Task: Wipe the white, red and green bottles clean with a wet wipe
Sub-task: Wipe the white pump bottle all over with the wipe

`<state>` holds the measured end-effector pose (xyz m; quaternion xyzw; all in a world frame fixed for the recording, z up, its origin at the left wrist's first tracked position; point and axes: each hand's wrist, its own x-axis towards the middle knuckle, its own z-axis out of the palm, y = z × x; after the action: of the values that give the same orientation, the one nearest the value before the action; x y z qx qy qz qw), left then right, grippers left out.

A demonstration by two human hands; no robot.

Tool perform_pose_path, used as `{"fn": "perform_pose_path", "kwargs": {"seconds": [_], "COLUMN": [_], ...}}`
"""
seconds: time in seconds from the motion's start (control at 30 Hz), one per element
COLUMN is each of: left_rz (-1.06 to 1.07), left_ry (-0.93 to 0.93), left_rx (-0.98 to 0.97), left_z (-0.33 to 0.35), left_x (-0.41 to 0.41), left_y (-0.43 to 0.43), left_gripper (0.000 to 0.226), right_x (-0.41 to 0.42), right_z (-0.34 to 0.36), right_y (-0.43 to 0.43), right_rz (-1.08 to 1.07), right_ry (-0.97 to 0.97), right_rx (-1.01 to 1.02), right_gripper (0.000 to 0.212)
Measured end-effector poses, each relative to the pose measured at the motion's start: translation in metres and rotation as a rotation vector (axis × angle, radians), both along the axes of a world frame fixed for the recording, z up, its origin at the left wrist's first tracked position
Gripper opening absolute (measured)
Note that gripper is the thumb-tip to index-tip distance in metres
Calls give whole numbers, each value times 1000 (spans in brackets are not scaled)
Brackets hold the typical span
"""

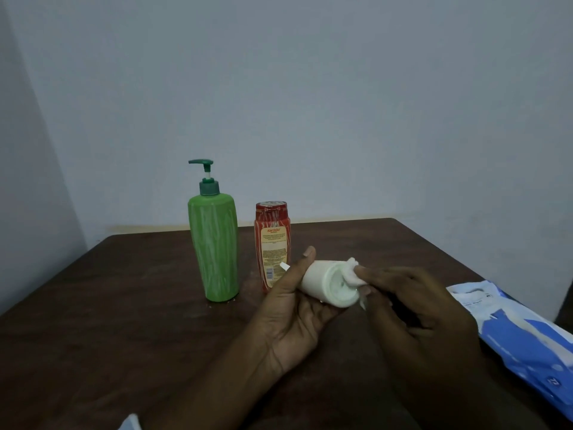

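My left hand (294, 308) grips the white bottle (325, 282) on its side above the table, its base turned toward me. My right hand (412, 308) pinches a small white wet wipe (352, 273) and presses it against the rim of the bottle's base. The tall green pump bottle (214, 246) stands upright left of centre, streaked with white marks. Just right of it stands the smaller red bottle (273, 240), also upright, its lower part hidden behind my left thumb and the white bottle.
A blue and white wet wipe pack (524, 333) lies at the table's right edge. The dark brown wooden table (124, 305) backs onto a pale wall. A pale blue corner of something (131, 423) shows at the bottom edge.
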<state>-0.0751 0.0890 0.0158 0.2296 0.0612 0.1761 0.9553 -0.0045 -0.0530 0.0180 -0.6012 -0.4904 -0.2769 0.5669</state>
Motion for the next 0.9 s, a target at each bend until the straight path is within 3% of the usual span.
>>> {"fn": "perform_pose_path", "kwargs": {"seconds": [0.33, 0.53, 0.7, 0.8, 0.9], "left_rz": [-37, -7, -15, -60, -25], "left_ry": [62, 27, 42, 48, 68], "left_rx": [-73, 53, 121, 90, 82], "left_z": [-17, -17, -17, -17, -15], "left_x": [7, 9, 8, 9, 10], "left_y": [12, 6, 0, 4, 2], "left_gripper": [103, 36, 28, 50, 35], "right_x": [-3, -6, -13, -14, -17], "right_z": [-2, -5, -9, -9, -6], "right_y": [5, 6, 10, 11, 9], "right_rz": [-26, -110, -205, -244, -261], "right_ry": [-323, -321, -225, -168, -133], "right_rx": [-200, -156, -44, -29, -29], "right_gripper": [26, 27, 27, 27, 24]}}
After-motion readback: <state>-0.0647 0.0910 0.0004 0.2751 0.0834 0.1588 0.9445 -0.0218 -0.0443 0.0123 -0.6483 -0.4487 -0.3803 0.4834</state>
